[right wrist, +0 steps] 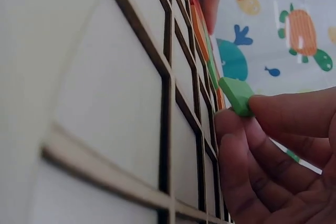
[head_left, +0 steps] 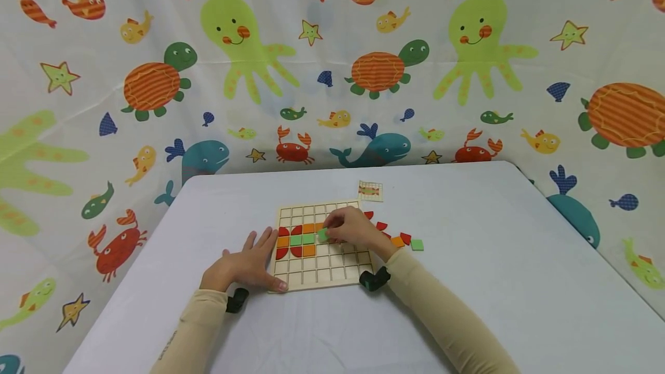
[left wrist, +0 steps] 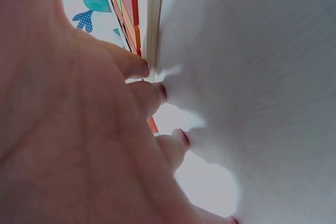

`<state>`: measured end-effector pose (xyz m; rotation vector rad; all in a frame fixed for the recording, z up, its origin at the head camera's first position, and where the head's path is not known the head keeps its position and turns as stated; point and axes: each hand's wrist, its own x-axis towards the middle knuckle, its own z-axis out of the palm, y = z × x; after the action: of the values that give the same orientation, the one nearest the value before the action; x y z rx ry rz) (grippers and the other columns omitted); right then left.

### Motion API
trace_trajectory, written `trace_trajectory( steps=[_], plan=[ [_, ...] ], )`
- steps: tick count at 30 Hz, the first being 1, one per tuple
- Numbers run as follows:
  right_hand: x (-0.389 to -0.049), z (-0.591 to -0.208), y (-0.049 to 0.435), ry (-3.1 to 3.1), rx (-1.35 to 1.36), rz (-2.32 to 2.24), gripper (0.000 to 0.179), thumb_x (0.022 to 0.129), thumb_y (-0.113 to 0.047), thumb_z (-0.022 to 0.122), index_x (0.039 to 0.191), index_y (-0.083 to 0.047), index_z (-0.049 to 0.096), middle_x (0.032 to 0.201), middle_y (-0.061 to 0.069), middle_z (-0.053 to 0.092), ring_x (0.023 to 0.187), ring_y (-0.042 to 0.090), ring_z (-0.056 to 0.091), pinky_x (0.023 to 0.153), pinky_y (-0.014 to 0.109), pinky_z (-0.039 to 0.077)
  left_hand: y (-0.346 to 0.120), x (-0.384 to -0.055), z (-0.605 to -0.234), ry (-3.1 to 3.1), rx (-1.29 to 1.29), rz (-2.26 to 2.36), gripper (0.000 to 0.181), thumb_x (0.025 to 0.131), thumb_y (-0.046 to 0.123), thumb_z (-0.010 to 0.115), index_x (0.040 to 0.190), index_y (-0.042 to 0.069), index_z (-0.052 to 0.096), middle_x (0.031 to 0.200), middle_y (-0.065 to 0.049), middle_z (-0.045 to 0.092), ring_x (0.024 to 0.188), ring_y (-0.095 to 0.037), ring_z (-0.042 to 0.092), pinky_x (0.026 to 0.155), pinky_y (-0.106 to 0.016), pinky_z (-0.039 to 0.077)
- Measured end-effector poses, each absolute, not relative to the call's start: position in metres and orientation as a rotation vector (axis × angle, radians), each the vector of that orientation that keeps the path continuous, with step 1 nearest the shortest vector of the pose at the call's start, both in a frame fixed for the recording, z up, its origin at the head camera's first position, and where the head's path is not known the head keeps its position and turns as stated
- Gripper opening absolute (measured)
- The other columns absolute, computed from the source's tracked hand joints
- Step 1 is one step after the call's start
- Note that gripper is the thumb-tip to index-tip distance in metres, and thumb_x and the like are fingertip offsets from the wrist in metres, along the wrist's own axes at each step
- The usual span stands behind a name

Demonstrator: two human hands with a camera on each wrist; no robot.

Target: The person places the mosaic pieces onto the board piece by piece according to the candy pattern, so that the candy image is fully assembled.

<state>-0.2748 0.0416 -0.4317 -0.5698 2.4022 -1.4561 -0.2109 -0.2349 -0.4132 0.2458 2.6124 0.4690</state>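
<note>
On a white table [head_left: 426, 316] before a sea-animal curtain [head_left: 322, 16], the right hand [head_left: 355, 228] pinches a green tile [right wrist: 238, 96] at its fingertips over the grid board [head_left: 323, 274], whose left edge the spread-fingered left hand [head_left: 246, 265] touches, the right wrist view showing the tile's thickness, hidden from the head view.

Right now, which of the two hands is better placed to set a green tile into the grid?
Probably the right hand: it pinches a green tile over the grid board. The left hand holds no tile and rests at the board's left edge.
</note>
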Motion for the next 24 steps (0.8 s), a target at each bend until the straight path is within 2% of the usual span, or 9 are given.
trace_trajectory(
  steps=[10, 24],
  plan=[
    [-0.271, -0.429, 0.035, 2.521, -0.56, -1.371, 0.004, 0.097, -0.006, 0.077, 0.1, -0.005, 0.076, 0.085, 0.001, 0.07, 0.071, 0.016, 0.063, 0.065, 0.025, 0.054, -0.235, -0.21, -0.41, 2.611, 0.244, 0.48, 0.136, 0.073, 0.06, 0.092, 0.172, 0.007, 0.014, 0.178, -0.021, 0.005, 0.159, -0.054, -0.002, 0.105, -0.093, 0.002],
    [-0.271, -0.43, 0.026, 2.585, -0.474, -1.312, 0.007, 0.096, -0.011, 0.081, 0.092, -0.009, 0.075, 0.083, 0.002, 0.066, 0.081, 0.02, 0.058, 0.071, 0.028, 0.049, -0.236, -0.21, -0.411, 2.609, 0.25, 0.471, 0.136, 0.073, 0.06, 0.092, 0.172, 0.007, 0.015, 0.178, -0.021, 0.006, 0.159, -0.055, -0.002, 0.105, -0.093, 0.002]
  ],
)
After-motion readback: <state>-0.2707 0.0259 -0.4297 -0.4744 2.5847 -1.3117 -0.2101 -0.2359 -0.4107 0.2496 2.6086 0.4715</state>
